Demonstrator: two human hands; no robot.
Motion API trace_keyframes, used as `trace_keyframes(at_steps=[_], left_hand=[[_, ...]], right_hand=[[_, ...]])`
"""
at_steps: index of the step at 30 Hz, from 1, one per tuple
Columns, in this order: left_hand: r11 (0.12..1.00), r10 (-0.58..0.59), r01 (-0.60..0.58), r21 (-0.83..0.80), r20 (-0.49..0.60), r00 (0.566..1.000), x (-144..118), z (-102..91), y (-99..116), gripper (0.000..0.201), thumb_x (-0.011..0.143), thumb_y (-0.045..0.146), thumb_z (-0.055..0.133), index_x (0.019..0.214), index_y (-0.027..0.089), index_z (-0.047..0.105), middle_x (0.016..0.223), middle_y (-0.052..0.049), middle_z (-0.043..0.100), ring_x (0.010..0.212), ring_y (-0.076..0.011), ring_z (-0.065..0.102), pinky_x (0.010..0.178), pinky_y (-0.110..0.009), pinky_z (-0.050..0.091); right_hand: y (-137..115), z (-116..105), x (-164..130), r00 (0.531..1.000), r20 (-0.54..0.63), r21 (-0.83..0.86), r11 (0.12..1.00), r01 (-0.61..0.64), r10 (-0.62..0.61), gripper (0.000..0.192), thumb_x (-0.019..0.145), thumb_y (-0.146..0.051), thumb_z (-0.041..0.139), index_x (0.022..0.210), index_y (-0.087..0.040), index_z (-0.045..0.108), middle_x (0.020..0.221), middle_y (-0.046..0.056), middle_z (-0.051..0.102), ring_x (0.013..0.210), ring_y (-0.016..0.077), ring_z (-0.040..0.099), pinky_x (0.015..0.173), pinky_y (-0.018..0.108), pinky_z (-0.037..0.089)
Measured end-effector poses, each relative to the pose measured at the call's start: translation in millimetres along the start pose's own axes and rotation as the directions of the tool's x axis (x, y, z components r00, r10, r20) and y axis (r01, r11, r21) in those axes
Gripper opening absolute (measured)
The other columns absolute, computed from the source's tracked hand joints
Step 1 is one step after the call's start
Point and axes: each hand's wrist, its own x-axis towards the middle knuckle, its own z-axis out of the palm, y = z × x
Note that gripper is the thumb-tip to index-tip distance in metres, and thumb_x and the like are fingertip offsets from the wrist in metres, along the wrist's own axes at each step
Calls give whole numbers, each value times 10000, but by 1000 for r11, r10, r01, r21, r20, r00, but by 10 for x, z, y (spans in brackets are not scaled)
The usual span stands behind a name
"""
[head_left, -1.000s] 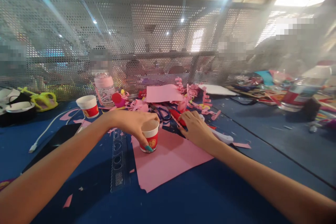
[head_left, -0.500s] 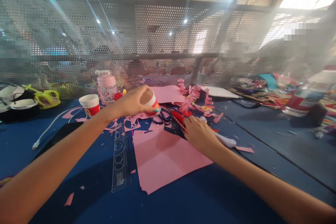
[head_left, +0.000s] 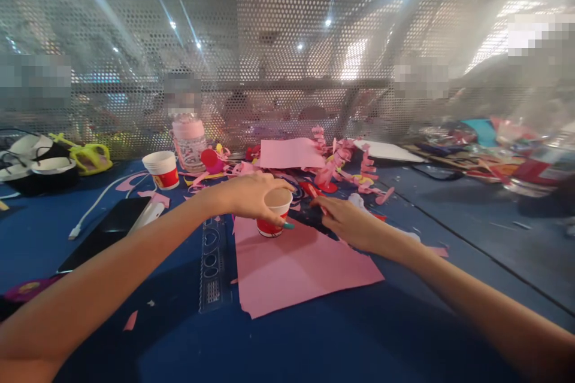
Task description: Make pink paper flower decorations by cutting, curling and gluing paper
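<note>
Gently now, on the blue table [head_left: 287, 347], keep the pink sheet [head_left: 305, 278] flat, with your left hand [head_left: 247, 195] at its eleven o'clock and your right hand [head_left: 353, 221] at its two. Your left fingers and thumb grasp the paper cup [head_left: 275, 225] at that eleven o'clock spot, so squeeze lightly to spare its wall; your right fingers curl beside a red object [head_left: 309, 190], whether holding it I cannot tell, so don't let that wrist drag the paper.

The cup [head_left: 269, 229] has smooth paper walls. The large sheet [head_left: 296, 272] is matt paper. The stencil ruler [head_left: 210, 261] is glossy plastic. The panel [head_left: 287, 15] is perforated metal.
</note>
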Motion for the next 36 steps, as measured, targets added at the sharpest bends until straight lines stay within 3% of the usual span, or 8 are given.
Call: trace_keyframes(at_steps=[6, 10, 13, 16, 20, 24, 29, 36], left_hand=[[999, 1, 4, -41, 128, 992, -14, -17, -15, 771, 620, 649, 585, 1301, 350, 380, 1240, -58, 482, 1062, -262, 486, 846, -359, 396], [995, -41, 60, -83, 212, 976, -66, -83, 25, 797, 625, 671, 548, 1321, 344, 337, 1306, -55, 453, 1079, -273, 486, 828, -353, 393], [998, -12, 23, -60, 176, 984, -90, -127, 44, 695, 669, 629, 519, 1269, 293, 413, 1271, -49, 490, 1083, -260, 486, 845, -330, 375], [998, -70, 70, 8, 138, 988, -81, -122, 15, 725, 624, 683, 519, 1184, 224, 482, 1190, -81, 542, 1013, -269, 523, 781, -319, 393], [989, -149, 143, 48, 145, 978, -67, -56, -25, 888, 556, 765, 506, 1225, 185, 442, 1189, -127, 557, 939, -287, 563, 717, -320, 406], [977, -203, 191, 96, 138, 969, -103, -38, 19, 960, 588, 791, 433, 1323, 180, 349, 1238, -162, 538, 985, -329, 556, 731, -355, 414], [957, -278, 261, 129, 139, 950, -128, -26, 44, 1032, 580, 826, 392, 1379, 183, 275, 1318, -183, 480, 1070, -364, 522, 820, -397, 405], [989, -114, 105, 104, 82, 990, -81, 41, 35, 1000, 657, 815, 289, 1373, 117, 285, 1492, -176, 162, 1314, -360, 242, 999, -448, 279]], right_hand=[[-151, -81, 8, 963, -244, 388, 922, -14, 117, 236, 862, -210, 378, 885, -173, 610, 604, -12, 519, 512, 114, 466, 501, 237, 350], [-152, -123, 1, 820, -511, 602, 788, 127, 258, 171, 854, -293, 450, 943, -201, 564, 661, -8, 511, 575, 122, 512, 535, 251, 418], [-153, -144, 23, 742, -534, 716, 683, 142, 405, 224, 814, -323, 523, 1023, -242, 521, 801, 21, 546, 732, 157, 580, 594, 277, 482], [-178, -134, 44, 780, -452, 811, 564, 157, 433, 357, 791, -350, 552, 1127, -257, 473, 980, 48, 556, 852, 170, 598, 652, 296, 523], [-238, -125, 30, 913, -258, 888, 450, 95, 317, 590, 718, -381, 655, 1236, -278, 393, 1267, 90, 447, 820, 144, 611, 711, 326, 548], [-265, -96, 4, 976, -107, 877, 480, 4, 188, 768, 580, -308, 784, 1225, -270, 369, 1316, 123, 404, 765, 131, 605, 610, 289, 558], [-212, 1, 30, 904, -267, 825, 564, 35, 335, 469, 598, -329, 770, 963, -193, 510, 918, 32, 624, 518, 57, 518, 469, 202, 485], [-261, -49, 30, 799, -260, 876, 481, -42, 543, 382, 729, -566, 582, 684, -192, 519, 455, -41, 518, 295, 69, 404, 274, 188, 286]])
